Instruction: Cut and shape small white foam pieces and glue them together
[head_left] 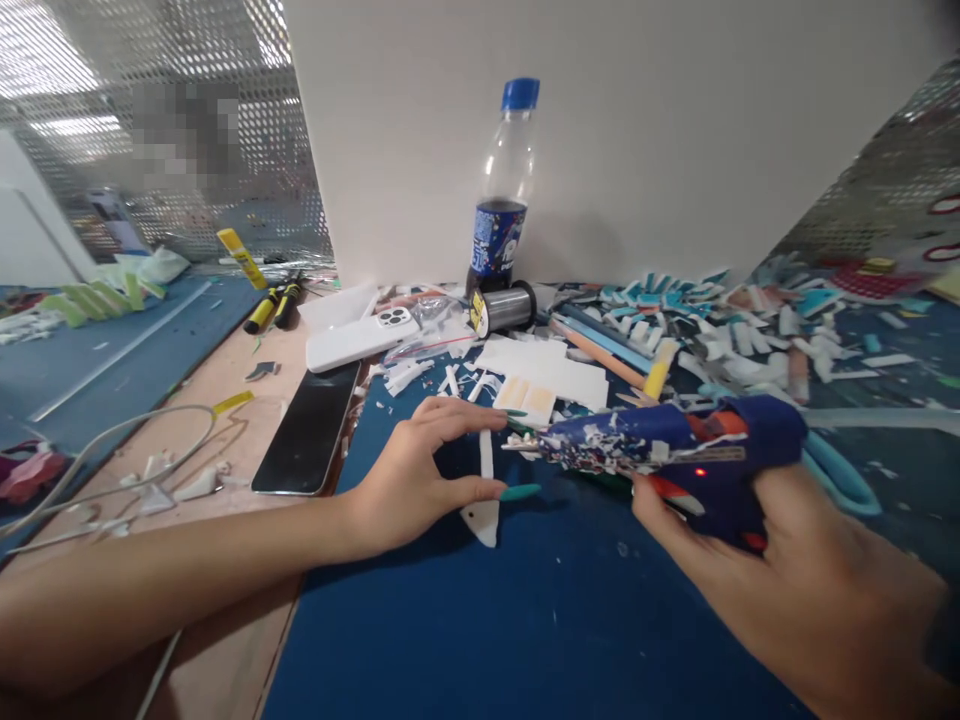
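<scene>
My right hand (817, 570) is wrapped around the handle of a blue glue gun (720, 450). White and coloured scraps cling to the gun's front, and a small red light glows on its side. Its nozzle points left at a thin white cut-out piece (481, 522) on the blue mat, a small gap away. This piece has a narrow strip and a pointed end with a dark dot. My left hand (412, 470) holds it, the thumb across its lower part and the forefinger at its upper end. Green nails show on that hand.
Behind stand a cola bottle (501, 205) and a wire spool (506, 308) before a white board (600, 150). White cards (577, 375) and foam scraps (750, 335) cover the back. At left lie a black phone (307, 430), a white phone (360, 340) and a cable (97, 450).
</scene>
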